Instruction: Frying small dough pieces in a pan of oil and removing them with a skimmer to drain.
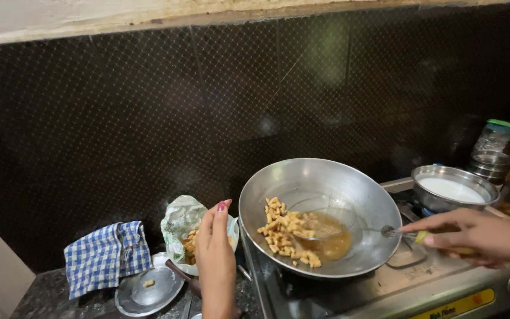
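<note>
At centre frame, the right hand (473, 236) clamps the light, stiff wire skimmer's (320, 223) handle, best gripped there, away from slippery oil; the left hand (215, 251) hovers open beside the wok (349, 183).

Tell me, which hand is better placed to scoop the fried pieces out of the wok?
Probably the right hand: it holds the wire strainer in the wok. The left hand hovers empty.

Count: one wok (326, 183) on one stove (420, 283); one wire skimmer (320, 221); one pan of white liquid (453, 188); three jars (494, 134) at right; one checked cloth (106, 255); one steel lid (149, 289); one bag (184, 227) of snack pieces; two hands (215, 260).
</note>
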